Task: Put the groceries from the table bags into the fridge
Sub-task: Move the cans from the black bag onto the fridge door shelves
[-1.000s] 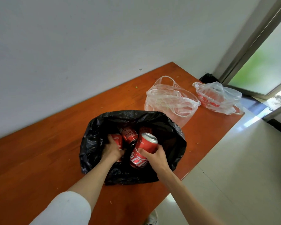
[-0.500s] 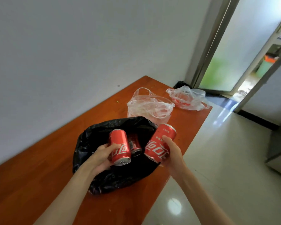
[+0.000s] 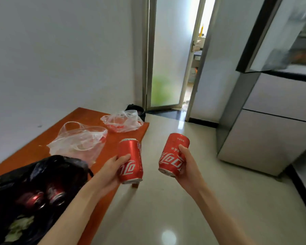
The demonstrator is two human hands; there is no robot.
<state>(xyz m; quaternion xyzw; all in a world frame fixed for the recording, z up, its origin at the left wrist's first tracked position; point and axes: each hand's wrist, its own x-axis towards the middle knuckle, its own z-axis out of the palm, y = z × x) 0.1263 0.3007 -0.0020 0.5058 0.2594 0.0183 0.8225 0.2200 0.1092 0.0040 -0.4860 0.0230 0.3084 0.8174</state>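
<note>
One red aluminium cola can (image 3: 130,160) is gripped upright in the left hand (image 3: 111,169), fingers (image 3: 124,157) wrapped round its side; a second red cola can (image 3: 174,154), tilted slightly, is clamped in the right hand (image 3: 188,166). Both are held over the floor, clear of the orange wooden worktop (image 3: 88,117). The grey steel fridge (image 3: 272,121) lies ahead to the right, nearer the right hand. More cans remain in the black plastic bag (image 3: 34,175).

Four red cans (image 3: 130,160), two clear bags (image 3: 81,140), one black bag (image 3: 34,174), one fridge (image 3: 272,121).
</note>
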